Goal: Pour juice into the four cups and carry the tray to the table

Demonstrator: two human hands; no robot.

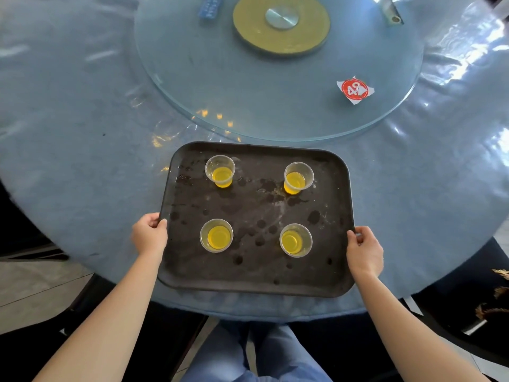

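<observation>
A black rectangular tray (256, 282) lies over the near edge of a round table (82, 150) covered in blue cloth under clear plastic. Several clear plastic cups with yellow juice stand on it: far left (220, 171), far right (298, 177), near left (216, 235), near right (295, 240). Dark wet spots mark the tray floor. My left hand (149, 235) grips the tray's left rim, thumb on top. My right hand (364, 249) grips the right rim the same way.
A glass turntable (220, 86) fills the table's middle, with a yellow round base (281, 24), a red-and-white numbered tag (355, 89) and a blue object (210, 6) at the far edge. Dark chairs (468, 307) stand at both sides below the table edge.
</observation>
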